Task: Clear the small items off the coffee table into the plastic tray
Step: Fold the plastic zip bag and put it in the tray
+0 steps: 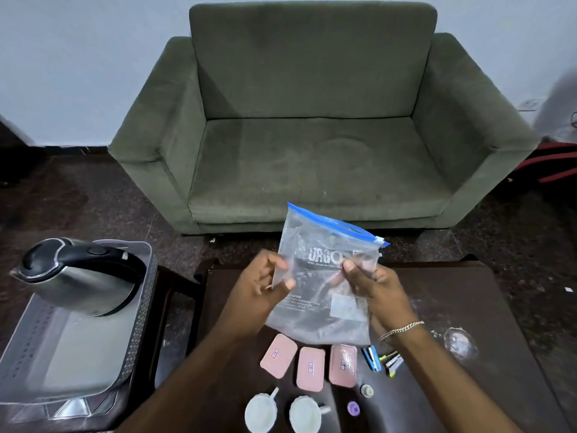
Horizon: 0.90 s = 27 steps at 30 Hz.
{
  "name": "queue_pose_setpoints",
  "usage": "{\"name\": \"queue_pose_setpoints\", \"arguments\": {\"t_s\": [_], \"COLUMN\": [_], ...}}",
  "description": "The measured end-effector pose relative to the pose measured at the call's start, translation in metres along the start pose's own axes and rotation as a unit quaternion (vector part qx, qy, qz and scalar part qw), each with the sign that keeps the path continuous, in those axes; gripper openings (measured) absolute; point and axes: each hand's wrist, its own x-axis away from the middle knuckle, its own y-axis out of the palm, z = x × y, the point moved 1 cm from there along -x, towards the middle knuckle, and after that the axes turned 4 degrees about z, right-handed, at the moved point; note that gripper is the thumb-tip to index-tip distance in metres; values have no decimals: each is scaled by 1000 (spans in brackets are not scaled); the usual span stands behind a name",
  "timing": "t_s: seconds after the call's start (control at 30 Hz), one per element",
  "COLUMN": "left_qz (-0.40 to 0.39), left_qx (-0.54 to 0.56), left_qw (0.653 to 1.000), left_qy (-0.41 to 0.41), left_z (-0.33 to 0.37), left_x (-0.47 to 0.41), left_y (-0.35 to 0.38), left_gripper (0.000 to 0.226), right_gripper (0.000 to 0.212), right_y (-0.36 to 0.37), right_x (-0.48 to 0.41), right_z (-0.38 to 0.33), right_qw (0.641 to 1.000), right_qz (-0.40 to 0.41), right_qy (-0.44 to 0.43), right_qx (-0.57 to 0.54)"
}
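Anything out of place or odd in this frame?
Yes: a steel kettle sits in the plastic tray meant for small items, filling its far end. The pink cases lie in an uneven, slightly tilted row.

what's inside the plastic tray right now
Only a steel kettle sits at the far end of the plastic tray. The rest shows bare floor; whatever lies beneath the kettle is hidden.

Clear zip bag (324,276), blue seal strip on top: held above dark coffee table (468,301), left hand (262,284) pinching its left edge, right hand (371,287) its right side
Table, near edge: three pink cases (310,368), two white cups (282,412), purple cap (353,408)
Plastic tray (137,323), left of table: holds steel kettle (81,276)
Behind: green sofa (312,120)
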Motion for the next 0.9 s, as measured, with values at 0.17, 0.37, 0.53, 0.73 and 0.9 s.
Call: {"name": "queue_pose_setpoints", "arguments": {"t_s": [0.17,0.37,0.53,0.73,0.9], "left_qz": [16,3,75,99,140], "left_qx": [22,16,55,-54,-180], "left_qw": [999,1000,995,993,973], "left_qy": [-22,-16,-49,-27,39], "left_z": [-13,-8,-2,-1,7], "left_x": [1,2,-2,-2,11], "left_y": [-1,-13,-24,-35,-70], "left_gripper": [34,69,42,52,21], "right_gripper": [84,54,50,37,10], "right_y": [-13,-14,1,21,51], "right_x": [-2,-1,-8,-14,-12], "right_z": [5,6,1,-6,-8], "right_qw": [998,994,994,987,924], "right_qz": [68,-21,-37,54,56], "right_qy": [-7,-54,-38,-38,-131], "right_qx": [15,97,98,149,356]}}
